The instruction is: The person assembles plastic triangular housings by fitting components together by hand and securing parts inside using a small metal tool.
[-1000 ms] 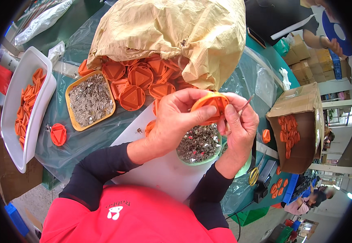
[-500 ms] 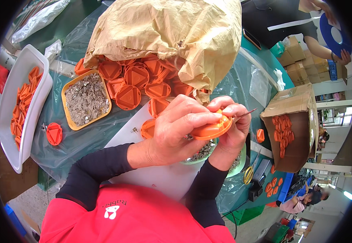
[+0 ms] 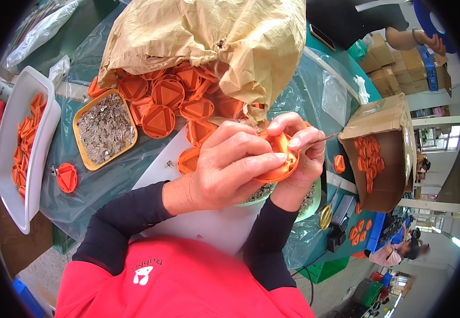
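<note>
Over the white board (image 3: 158, 169), my left hand (image 3: 227, 167) and my right hand (image 3: 306, 153) hold a round orange plastic part (image 3: 282, 174) between them. My left fingers are closed on its near rim, with the thumb hidden. My right hand grips its far side and also keeps a thin dark pointed tool (image 3: 329, 137) between its fingers; the tool's kind is unclear. Below my hands, partly hidden, a pale green bowl (image 3: 317, 199) contains small grey bits. Just beyond my left hand lie several loose orange parts (image 3: 158, 121), spilling from a tan woven sack (image 3: 203, 40).
At the left stand a yellow tray (image 3: 88, 164) of grey flakes and a white tub (image 3: 51, 103) of orange pieces. To the right are a cardboard box (image 3: 383, 114) of orange pieces and yellow-handled scissors (image 3: 325, 217). A co-worker's arm (image 3: 407, 40) reaches in at the upper right.
The orange part has turned in my hands, so more of its upper face and inside shows. My right fingers have shifted along its edge. The view has shifted slightly.
</note>
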